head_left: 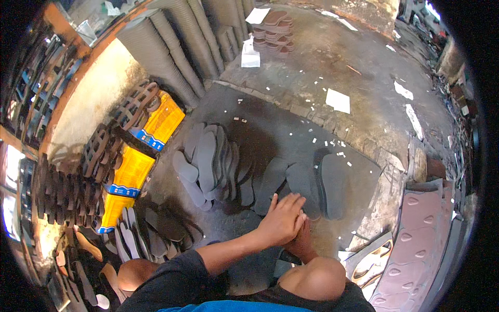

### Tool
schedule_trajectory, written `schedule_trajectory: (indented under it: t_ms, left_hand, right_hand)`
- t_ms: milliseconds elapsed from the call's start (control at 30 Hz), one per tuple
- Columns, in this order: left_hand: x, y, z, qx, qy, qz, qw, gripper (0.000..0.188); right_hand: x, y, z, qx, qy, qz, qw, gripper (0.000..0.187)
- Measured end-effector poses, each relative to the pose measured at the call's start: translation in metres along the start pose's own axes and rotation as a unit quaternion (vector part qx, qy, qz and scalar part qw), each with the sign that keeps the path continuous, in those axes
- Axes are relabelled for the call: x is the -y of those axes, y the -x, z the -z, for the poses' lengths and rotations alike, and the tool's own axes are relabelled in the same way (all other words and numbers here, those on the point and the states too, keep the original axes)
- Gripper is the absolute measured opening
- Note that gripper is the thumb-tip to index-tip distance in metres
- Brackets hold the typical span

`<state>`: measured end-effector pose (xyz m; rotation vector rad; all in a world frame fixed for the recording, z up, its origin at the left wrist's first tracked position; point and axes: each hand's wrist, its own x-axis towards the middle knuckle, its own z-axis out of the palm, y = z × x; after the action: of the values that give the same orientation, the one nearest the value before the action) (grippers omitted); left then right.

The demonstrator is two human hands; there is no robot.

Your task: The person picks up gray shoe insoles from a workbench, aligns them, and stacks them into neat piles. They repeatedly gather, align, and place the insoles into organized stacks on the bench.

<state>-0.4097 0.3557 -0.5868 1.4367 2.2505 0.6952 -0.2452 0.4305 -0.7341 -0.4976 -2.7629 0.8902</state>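
My left hand [283, 221] reaches in from the lower left and lies over my right hand, the two touching in front of my knees. Its fingers are stretched out, the thumb apart, with nothing visible in it. My right hand [300, 242] is mostly covered by the left, so its fingers are hidden. Just beyond them, grey shoe soles [333, 187] lie flat and overlapping on a dark mat [260, 122]. To their left, a heap of grey soles [208, 161] leans together in a bundle.
Yellow-and-blue packages [130, 166] and brown strap uppers [93, 151] line the left side. Tall stacks of grey sheets [166, 47] stand behind. At the right lies a reddish-brown sheet [416, 249] with sole outlines. Brown soles [275, 34] are stacked far back; white paper [338, 101] litters the floor.
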Motion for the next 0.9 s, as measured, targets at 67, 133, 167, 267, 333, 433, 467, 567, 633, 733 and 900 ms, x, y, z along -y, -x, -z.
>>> schedule_trajectory:
  t_ms: [67, 133, 167, 267, 333, 433, 467, 567, 633, 733, 900]
  left_hand:
    - [0.013, -0.003, -0.005, -0.007, 0.044, 0.015, 0.999, 0.051]
    - [0.057, 0.002, -0.017, 0.012, 0.187, 0.058, 0.981, 0.051]
    - [0.080, 0.012, -0.031, 0.053, 0.185, 0.079, 0.978, 0.052]
    - [0.130, 0.039, -0.081, 0.152, 0.272, 0.148, 0.939, 0.057]
    - [0.146, 0.044, -0.092, 0.166, 0.315, 0.167, 0.920, 0.060]
    - [0.145, 0.028, -0.076, 0.114, 0.209, 0.120, 0.964, 0.058]
    - [0.146, 0.018, -0.062, -0.007, 0.224, 0.072, 0.972, 0.054]
    - [0.156, -0.010, -0.033, -0.303, 0.259, 0.119, 0.909, 0.040]
    - [0.164, -0.019, -0.037, -0.256, 0.223, 0.211, 0.917, 0.047]
    - [0.170, -0.021, -0.068, -0.179, 0.141, 0.215, 0.950, 0.059]
    - [0.142, -0.010, -0.106, -0.171, 0.015, 0.270, 0.948, 0.071]
  right_hand:
    - [0.004, 0.001, 0.007, -0.008, -0.030, -0.028, 0.999, 0.116]
    - [0.008, 0.011, 0.013, -0.017, -0.018, -0.059, 0.998, 0.116]
    - [0.008, 0.017, 0.015, 0.007, 0.023, -0.080, 0.997, 0.118]
    - [0.008, 0.026, 0.013, 0.107, 0.108, -0.113, 0.982, 0.119]
    - [0.011, 0.026, 0.011, 0.073, 0.114, -0.074, 0.988, 0.121]
    - [0.019, 0.012, 0.030, 0.110, 0.054, -0.146, 0.982, 0.121]
    - [0.020, 0.005, 0.044, 0.123, 0.025, -0.189, 0.974, 0.120]
    - [0.008, -0.024, 0.111, 0.058, -0.135, -0.259, 0.955, 0.119]
    - [-0.013, -0.052, 0.157, 0.002, -0.292, -0.271, 0.917, 0.118]
    - [-0.053, -0.092, 0.205, 0.093, -0.429, -0.336, 0.833, 0.107]
    - [-0.091, -0.107, 0.201, 0.127, -0.439, -0.429, 0.779, 0.086]
